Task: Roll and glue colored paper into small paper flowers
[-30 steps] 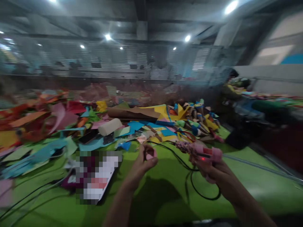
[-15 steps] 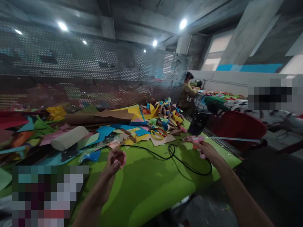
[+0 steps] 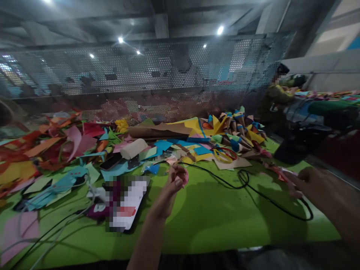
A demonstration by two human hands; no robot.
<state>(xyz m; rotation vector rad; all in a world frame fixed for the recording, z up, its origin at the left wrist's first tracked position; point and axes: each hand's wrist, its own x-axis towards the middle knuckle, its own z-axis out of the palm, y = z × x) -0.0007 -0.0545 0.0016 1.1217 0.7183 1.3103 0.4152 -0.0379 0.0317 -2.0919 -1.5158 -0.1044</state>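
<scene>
My left hand (image 3: 170, 187) is raised over the green-covered table (image 3: 213, 221), its fingers closed on a small curled pink paper piece (image 3: 185, 177). At the right, my right hand (image 3: 308, 182) grips a pink hot glue gun (image 3: 287, 175), whose nozzle points left toward the paper heap; motion blurs it somewhat. From the gun a black cord (image 3: 222, 177) loops across the tabletop toward the middle. Yellow-handled scissors (image 3: 223, 154) lie on paper scraps beyond the hands. A wide gap separates the glue gun from the pink piece.
Coloured paper scraps (image 3: 75, 140) are heaped along the table's back, with a cream paper roll (image 3: 134, 149) among them. A blurred-out phone-like slab (image 3: 132, 204) lies left of my left arm, near white cables (image 3: 57, 240). Behind stands a perforated metal screen (image 3: 157, 80); a person (image 3: 277, 93) works at far right.
My view has swung left, so the table and both hands appear farther right, and more scraps and cables show at left. Both hands keep hold of the same things.
</scene>
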